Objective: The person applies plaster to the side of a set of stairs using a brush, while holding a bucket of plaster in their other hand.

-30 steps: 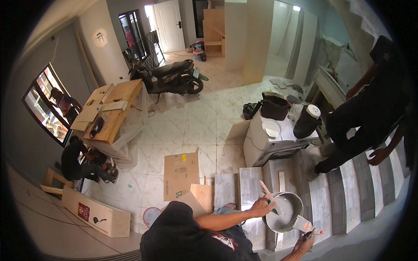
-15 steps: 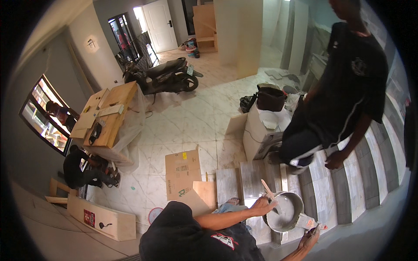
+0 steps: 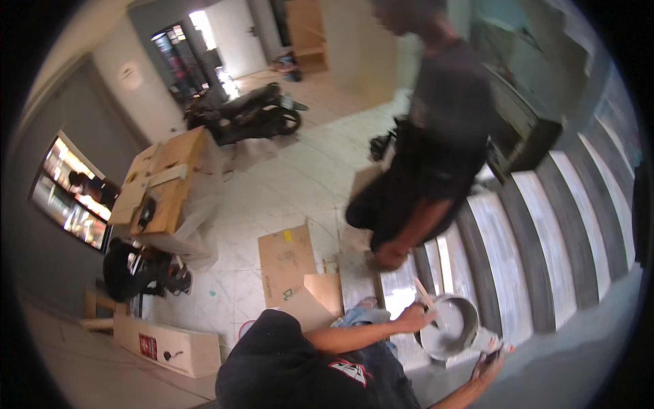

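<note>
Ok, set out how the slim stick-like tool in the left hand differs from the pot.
Shape: the stick-like tool is narrow and long; the pot is round and wide-mouthed.
Colour: the stick-like tool's upper end is pale tan; the pot is grey, with grey mix inside.
Pose: the stick-like tool slants through the left hand; the pot's open top faces up.
Shared: both are right by the left hand.

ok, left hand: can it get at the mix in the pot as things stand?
Likely yes: the left hand, gripping a wooden stick, is at the pot's left rim, and the open top leaves the mix uncovered.
</note>
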A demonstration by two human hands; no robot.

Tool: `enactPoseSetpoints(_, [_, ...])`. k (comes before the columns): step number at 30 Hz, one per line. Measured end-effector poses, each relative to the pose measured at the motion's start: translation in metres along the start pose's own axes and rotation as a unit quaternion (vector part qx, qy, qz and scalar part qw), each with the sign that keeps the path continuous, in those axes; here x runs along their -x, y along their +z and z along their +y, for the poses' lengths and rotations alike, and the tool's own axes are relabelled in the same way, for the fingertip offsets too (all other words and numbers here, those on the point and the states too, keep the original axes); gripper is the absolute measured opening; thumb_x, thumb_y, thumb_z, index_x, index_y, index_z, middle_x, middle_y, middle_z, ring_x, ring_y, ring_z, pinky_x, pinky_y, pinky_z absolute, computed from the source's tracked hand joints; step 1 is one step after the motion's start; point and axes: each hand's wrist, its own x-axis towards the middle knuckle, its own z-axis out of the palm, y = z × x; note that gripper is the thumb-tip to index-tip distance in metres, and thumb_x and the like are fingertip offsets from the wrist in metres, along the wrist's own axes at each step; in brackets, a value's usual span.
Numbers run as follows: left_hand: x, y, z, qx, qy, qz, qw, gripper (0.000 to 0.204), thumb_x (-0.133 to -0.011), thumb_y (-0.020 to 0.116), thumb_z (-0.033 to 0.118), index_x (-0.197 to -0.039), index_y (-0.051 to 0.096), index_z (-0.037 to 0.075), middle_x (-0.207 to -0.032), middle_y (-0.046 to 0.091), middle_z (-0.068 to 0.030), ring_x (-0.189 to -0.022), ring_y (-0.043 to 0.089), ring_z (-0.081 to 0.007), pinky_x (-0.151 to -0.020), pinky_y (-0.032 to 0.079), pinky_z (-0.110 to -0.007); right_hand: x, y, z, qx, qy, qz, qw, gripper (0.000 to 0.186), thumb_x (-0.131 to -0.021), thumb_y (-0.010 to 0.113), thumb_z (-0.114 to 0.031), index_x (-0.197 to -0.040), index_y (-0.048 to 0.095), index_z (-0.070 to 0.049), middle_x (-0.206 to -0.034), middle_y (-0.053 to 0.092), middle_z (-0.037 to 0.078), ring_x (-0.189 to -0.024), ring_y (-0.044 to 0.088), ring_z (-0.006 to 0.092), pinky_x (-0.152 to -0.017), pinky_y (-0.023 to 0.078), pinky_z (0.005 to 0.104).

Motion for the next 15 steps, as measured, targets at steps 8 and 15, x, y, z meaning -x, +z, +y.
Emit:
enactPoseSetpoints(8, [-0.078, -0.042, -0.102, -0.119, 0.144, 0.123, 0.975, 0.051, -0.098, 0.049, 0.036, -0.118, 0.054, -0.011, -0.107, 0.063, -0.0289, -0.103, 0.059, -0.0395, -0.096, 0.041, -0.047, -0.011, 0.097, 0.001, -0.161, -0.02, -0.043, 0.986, 0.027, -0.097, 0.052, -0.019, -0.116, 0.053, 0.0, -0.11, 0.062, 0.013, -0.105, 0.062, 0.027, -0.095, 0.05, 0.0402])
enactPoseSetpoints(15, [-0.066, 0.005, 0.009, 0.104, 0.028, -0.002, 0.994, 0.054, -0.094, 0.054, 0.032, -0.122, 0.049, -0.014, -0.12, 0.054, -0.0247, -0.114, 0.051, -0.0301, -0.1, 0.036, -0.039, 0.007, 0.008, 0.011, -0.246, -0.064, 0.001, 0.967, 0.025, -0.099, 0.052, -0.025, -0.111, 0.057, -0.003, -0.107, 0.065, 0.011, -0.097, 0.064, 0.0227, -0.084, 0.053, 0.0357])
